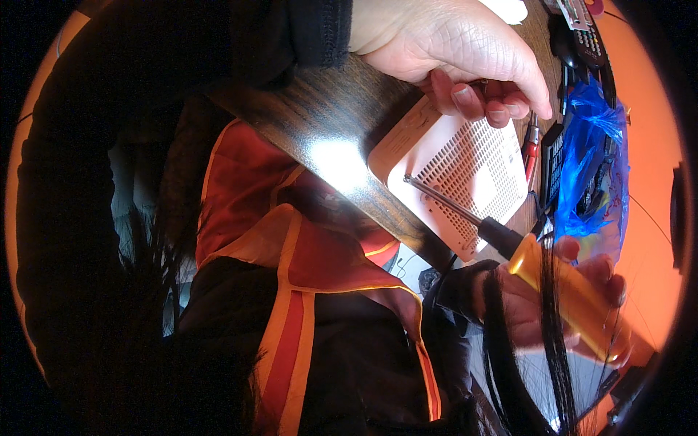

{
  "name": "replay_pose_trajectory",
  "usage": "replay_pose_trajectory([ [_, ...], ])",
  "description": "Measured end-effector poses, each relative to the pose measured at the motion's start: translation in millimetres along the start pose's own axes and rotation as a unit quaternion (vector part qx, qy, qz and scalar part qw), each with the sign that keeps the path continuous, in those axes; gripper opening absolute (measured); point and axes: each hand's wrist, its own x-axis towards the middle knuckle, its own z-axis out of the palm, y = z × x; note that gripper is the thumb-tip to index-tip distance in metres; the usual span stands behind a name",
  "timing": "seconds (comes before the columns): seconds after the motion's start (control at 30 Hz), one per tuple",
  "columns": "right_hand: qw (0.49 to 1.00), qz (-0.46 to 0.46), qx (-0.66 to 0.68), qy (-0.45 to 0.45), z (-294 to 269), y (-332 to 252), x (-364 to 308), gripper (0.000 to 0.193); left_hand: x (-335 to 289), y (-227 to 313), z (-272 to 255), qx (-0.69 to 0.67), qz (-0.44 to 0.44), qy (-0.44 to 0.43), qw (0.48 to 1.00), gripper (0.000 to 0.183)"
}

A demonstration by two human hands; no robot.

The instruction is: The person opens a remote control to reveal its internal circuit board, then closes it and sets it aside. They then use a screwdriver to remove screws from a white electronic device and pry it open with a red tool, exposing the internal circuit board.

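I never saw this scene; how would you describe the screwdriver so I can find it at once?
Find the dark wooden table, then the white vented box at its edge. The screwdriver, gripped in the right hand, reaches its thin metal shaft over this box. Unlike the red tool beside the box, it has a thick yellow handle.

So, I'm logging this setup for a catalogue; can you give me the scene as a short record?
Right grip: closed around a yellow-handled metal screwdriver
Screwdriver tip: at a corner of the white, perforated, round-cornered box; contact unclear
Left grip: fingers curled over the box's far end; touch unclear
Support: dark brown wood-grain table
Beside box: slim red-handled tool with metal end
Beyond: shiny blue plastic material; black many-buttoned remote control
Clothing: red cloth apron with orange trim
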Motion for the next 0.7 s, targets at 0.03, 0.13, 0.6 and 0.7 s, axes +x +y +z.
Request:
replay_pose_trajectory([
  [0.03, 1.000, -0.007, -0.007, -0.010, 0, -1, 1, 0.031, 1, 0, 0, -0.005, -0.008, 0.011, 1.000, 0.028],
  [0.13, 0.999, -0.017, -0.022, -0.023, 3, -2, 1, 0.032, 1, -1, 0, -0.010, -0.001, -0.038, 0.999, 0.029],
  [0.6, 0.993, -0.057, -0.069, -0.072, 2, -3, 5, 0.037, 0, 3, 5, 0.016, -0.020, 0.004, 1.000, 0.027],
  [0.7, 0.990, -0.066, -0.092, -0.085, 6, -2, 6, 0.038, 1, 2, 4, 0.013, -0.015, -0.003, 1.000, 0.027],
])
